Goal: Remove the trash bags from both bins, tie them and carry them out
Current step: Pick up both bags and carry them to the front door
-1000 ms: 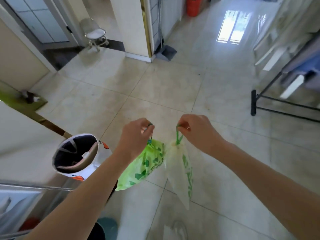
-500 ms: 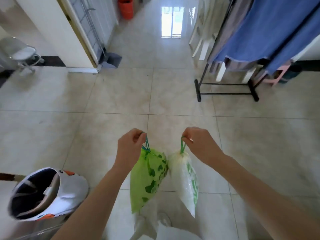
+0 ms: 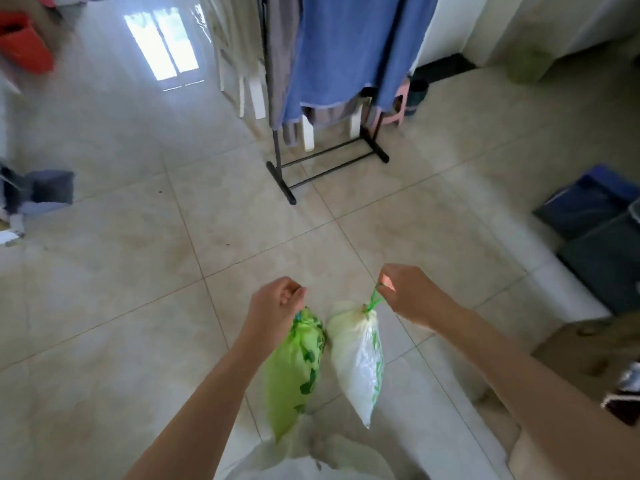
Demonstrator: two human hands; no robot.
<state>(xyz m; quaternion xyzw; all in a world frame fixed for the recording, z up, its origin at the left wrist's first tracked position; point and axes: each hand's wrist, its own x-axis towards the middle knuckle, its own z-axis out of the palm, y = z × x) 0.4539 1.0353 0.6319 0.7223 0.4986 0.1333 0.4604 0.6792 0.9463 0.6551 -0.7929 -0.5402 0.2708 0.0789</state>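
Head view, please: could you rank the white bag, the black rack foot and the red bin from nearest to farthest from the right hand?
1. White bag: hanging just below the right hand.
2. Black rack foot: on the floor ahead, slightly left.
3. Red bin: far corner, upper left.

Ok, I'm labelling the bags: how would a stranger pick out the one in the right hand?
Start at the clothes rack with the blue cloth; below it two bags hang side by side. The white bag hangs from the right hand by a green drawstring. Its neighbour, the green bag, is solid lime with dark leaves.
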